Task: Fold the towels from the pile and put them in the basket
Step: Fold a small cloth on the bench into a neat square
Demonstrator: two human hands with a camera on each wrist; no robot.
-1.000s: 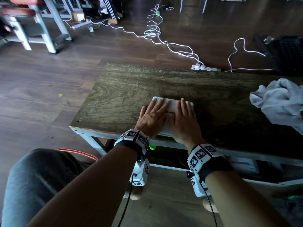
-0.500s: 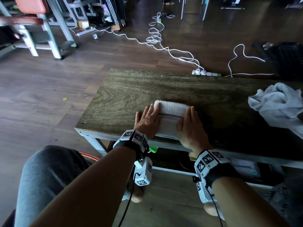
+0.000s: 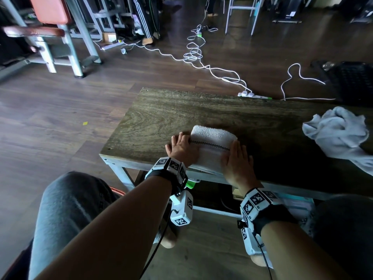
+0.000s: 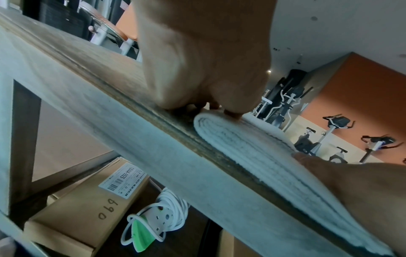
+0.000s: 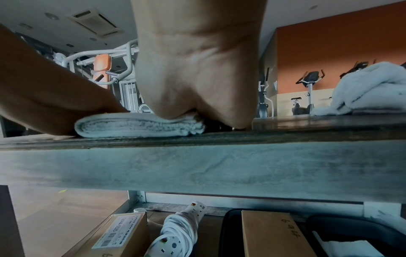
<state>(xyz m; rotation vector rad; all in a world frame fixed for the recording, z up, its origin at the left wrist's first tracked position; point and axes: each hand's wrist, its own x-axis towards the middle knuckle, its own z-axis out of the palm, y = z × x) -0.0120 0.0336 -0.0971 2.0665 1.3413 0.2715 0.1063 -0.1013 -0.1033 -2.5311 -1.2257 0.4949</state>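
Observation:
A folded white towel (image 3: 212, 146) with a dark stitched stripe lies near the front edge of the wooden table (image 3: 201, 110). My left hand (image 3: 179, 147) lies flat at its left end, fingertips touching the rolled edge of the towel (image 4: 252, 147). My right hand (image 3: 236, 158) presses flat on its right end, fingers straight. In the right wrist view the heel of the right hand (image 5: 197, 69) bears on the towel (image 5: 131, 125). The crumpled pile of towels (image 3: 339, 136) sits at the table's right end.
Under the table stand cardboard boxes (image 5: 123, 238) and a coiled white power strip (image 5: 182, 231). White cables (image 3: 201, 57) run over the floor beyond the table. A black mesh object (image 3: 353, 81) stands at the far right, a gym bench (image 3: 50, 17) far left.
Both hands have slid apart from the towel's middle to its two ends, uncovering the striped top. The head view has tilted up a little.

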